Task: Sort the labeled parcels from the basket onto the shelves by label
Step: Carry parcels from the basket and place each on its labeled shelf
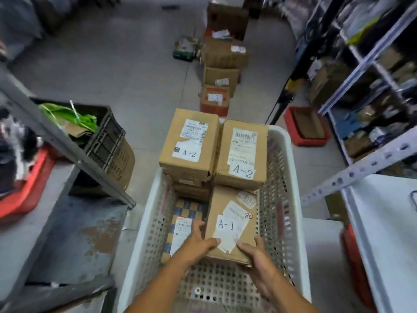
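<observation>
Parcels are sitting in a white perforated basket (284,177) at the lower middle of the frame, and four are showing plainly there. Two cardboard boxes are lying side by side at the basket's far end, each bearing a label reading A-2: the left A-2 box (188,141) and the right A-2 box (241,154), touching along their inner edges. The left one is resting on another brown box beneath it, of which only the edge is showing. Nearer the bottom of the frame, the A-1 box (232,224) is lying against the basket's right side, and just to its left a blue-and-tan checkered parcel (185,224) is lying lower in the basket with a white label on it.

Both hands are holding the A-1 box. The left hand (200,241) is gripping the box's near left corner, fingers curling down its left side and thumb pressing on top. The right hand (255,251) is gripping the near right corner, thumb lying on the top face beside the label.

On the floor at the upper middle of the frame, a row of about four more cardboard boxes (222,64) is running away from the basket. A black crate (106,134) at the left is holding green plastic and cardboard scraps. A red tray (304,126) at the right is holding a brown flat piece. Metal shelving (372,71) is filling the upper right, stocked with blurred goods.
</observation>
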